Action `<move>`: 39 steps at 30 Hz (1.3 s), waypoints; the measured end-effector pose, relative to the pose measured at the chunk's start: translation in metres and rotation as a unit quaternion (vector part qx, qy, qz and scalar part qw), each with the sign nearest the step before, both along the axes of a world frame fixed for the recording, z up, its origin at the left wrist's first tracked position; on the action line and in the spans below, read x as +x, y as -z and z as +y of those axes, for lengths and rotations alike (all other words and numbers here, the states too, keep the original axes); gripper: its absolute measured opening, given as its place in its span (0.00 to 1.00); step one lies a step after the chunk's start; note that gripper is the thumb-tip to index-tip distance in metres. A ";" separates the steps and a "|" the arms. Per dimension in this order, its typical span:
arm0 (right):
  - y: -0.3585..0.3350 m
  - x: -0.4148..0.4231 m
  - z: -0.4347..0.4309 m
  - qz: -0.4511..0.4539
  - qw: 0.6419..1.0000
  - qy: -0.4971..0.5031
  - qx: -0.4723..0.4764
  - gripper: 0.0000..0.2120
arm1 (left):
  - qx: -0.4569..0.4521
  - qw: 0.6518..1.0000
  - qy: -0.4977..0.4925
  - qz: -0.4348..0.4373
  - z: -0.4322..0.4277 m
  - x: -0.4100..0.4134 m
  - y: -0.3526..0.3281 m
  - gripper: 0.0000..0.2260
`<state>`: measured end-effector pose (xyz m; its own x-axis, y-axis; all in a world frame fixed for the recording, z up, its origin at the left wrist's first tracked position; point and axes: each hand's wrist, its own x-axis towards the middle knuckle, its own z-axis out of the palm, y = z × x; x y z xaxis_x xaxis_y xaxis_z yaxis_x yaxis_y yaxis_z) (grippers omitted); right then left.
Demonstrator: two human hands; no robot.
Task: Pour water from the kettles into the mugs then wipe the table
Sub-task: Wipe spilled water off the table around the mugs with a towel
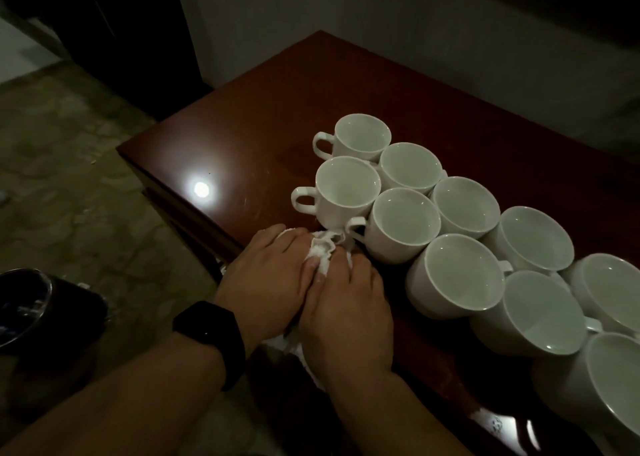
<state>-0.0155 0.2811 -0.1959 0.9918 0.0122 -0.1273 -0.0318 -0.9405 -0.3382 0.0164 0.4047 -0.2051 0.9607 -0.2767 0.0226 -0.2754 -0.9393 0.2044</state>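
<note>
Several white mugs stand packed together on the dark wooden table, running from the middle to the right edge of view. A white cloth lies bunched on the table just in front of the nearest mugs. My left hand, with a black band on its wrist, and my right hand lie side by side on the cloth, fingers bent down over it and pressing it to the table. Most of the cloth is hidden under both hands. No kettle is clearly seen.
A bright light reflection shows on the bare left part of the table. The table's left edge drops to a stone floor. A dark round object sits low at the left. A wall rises behind the table.
</note>
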 end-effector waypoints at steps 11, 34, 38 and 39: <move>0.001 0.003 0.006 -0.012 1.000 0.014 -0.001 0.28 | 0.002 1.000 0.011 -0.005 0.004 0.007 -0.001 0.29; 0.006 0.013 0.011 -0.027 0.999 0.018 -0.003 0.25 | -0.069 0.996 0.008 0.055 0.015 0.033 -0.005 0.26; 0.004 0.013 0.009 -0.030 1.000 0.009 -0.005 0.24 | -0.069 0.996 0.007 0.053 0.014 0.032 -0.004 0.22; 0.004 0.012 0.008 -0.030 1.000 0.005 -0.008 0.24 | -0.070 0.996 0.008 0.048 0.014 0.032 -0.004 0.20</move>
<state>-0.0031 0.2892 -0.1998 0.9977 0.0011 -0.0676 -0.0210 -0.9453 -0.3254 0.0479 0.4184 -0.2015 0.9556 -0.2932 -0.0295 -0.2635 -0.8950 0.3599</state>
